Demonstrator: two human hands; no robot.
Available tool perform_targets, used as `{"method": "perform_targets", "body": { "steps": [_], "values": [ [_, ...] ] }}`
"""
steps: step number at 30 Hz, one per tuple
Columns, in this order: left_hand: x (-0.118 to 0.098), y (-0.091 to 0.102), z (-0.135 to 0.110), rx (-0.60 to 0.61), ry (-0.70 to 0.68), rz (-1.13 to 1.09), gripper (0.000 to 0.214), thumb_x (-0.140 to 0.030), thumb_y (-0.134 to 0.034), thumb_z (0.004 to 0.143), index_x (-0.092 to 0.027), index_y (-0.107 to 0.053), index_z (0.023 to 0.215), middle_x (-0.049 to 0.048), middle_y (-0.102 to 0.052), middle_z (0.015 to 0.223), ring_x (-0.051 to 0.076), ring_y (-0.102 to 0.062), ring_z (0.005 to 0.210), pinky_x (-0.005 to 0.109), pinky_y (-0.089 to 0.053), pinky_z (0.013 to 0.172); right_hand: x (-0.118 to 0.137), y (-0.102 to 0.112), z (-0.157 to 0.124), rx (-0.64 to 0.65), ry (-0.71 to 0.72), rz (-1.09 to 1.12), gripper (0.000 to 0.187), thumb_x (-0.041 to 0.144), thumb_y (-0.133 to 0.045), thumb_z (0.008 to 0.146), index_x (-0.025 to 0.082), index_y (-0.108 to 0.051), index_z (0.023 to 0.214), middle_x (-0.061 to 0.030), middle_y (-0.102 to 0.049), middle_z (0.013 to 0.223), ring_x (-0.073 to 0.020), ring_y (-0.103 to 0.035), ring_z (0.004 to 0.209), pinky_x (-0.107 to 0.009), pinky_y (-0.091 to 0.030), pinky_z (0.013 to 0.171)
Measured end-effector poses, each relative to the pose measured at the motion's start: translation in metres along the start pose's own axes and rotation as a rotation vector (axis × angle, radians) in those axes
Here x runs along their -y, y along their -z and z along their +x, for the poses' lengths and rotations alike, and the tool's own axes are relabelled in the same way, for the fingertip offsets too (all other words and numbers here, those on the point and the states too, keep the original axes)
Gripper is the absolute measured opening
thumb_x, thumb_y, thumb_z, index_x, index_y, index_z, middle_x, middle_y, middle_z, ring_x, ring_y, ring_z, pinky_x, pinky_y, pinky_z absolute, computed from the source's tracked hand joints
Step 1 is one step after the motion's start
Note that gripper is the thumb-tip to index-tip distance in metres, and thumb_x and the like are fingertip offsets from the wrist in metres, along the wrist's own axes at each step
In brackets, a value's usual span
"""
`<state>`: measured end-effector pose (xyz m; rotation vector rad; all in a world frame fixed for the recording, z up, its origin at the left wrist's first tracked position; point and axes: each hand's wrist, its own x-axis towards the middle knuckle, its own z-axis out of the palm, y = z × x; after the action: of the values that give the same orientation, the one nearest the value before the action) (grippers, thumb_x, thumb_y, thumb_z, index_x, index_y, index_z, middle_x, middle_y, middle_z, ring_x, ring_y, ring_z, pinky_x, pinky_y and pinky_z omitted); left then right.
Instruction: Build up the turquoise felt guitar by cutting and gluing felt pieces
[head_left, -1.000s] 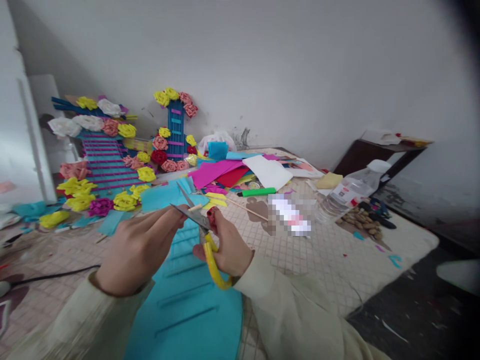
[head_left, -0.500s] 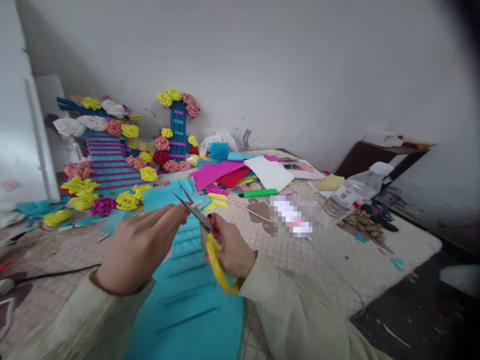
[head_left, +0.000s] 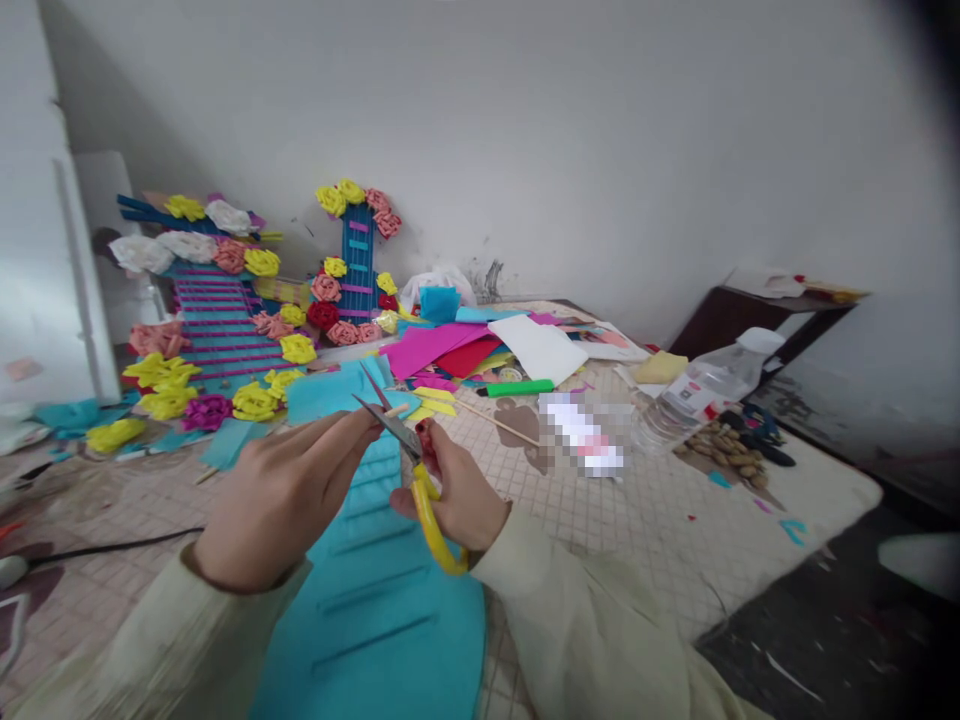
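Note:
Yellow-handled scissors (head_left: 431, 520) are gripped in my right hand (head_left: 469, 500), their blades parted and pointing up and to the left. Across the blades lies a thin wooden stick (head_left: 397, 411), its pale end poking out past them. My left hand (head_left: 277, 490) is closed around the stick, with the fingers hiding most of it. Below both hands rests a turquoise paper-covered board (head_left: 375, 620) with dark slanted strips across it.
Behind stand two flower-trimmed paper panels, a wide one (head_left: 225, 320) and a narrow one (head_left: 358, 265). Coloured paper sheets (head_left: 427, 348), a green marker (head_left: 517, 387) and another thin stick (head_left: 495, 415) lie mid-table. A plastic bottle (head_left: 705, 390) stands right, beside peanuts (head_left: 724, 450).
The scissors and my right hand have shifted very slightly, and a finger now shows left of the handles. The stick stays between the blades.

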<state>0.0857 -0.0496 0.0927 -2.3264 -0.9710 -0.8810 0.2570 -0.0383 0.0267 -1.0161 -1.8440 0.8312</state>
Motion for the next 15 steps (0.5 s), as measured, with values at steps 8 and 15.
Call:
{"method": "perform_targets", "body": {
  "steps": [8, 15],
  "values": [
    [-0.001, 0.002, 0.001, 0.085, 0.027, 0.005, 0.025, -0.024, -0.032, 0.093, -0.017, -0.055, 0.089, 0.0016, -0.068, 0.069, 0.014, -0.062, 0.057, 0.024, -0.04, 0.051, 0.0, 0.003, 0.001, 0.029, 0.044, 0.002, 0.041, 0.034, -0.065, 0.066, 0.019, -0.04, 0.094, 0.0, -0.043, 0.084, -0.0143, -0.043, 0.07, -0.031, -0.041, 0.067],
    [-0.002, 0.007, 0.003, 0.137, 0.292, -0.222, 0.027, -0.029, -0.032, 0.092, -0.02, -0.055, 0.082, -0.003, -0.066, 0.069, 0.011, -0.058, 0.051, 0.022, -0.039, 0.052, -0.001, 0.02, 0.005, 0.03, 0.037, 0.0, 0.048, 0.034, -0.067, 0.068, 0.017, -0.041, 0.103, -0.0021, -0.046, 0.087, -0.0153, -0.045, 0.074, -0.03, -0.042, 0.067]
  ]
}}
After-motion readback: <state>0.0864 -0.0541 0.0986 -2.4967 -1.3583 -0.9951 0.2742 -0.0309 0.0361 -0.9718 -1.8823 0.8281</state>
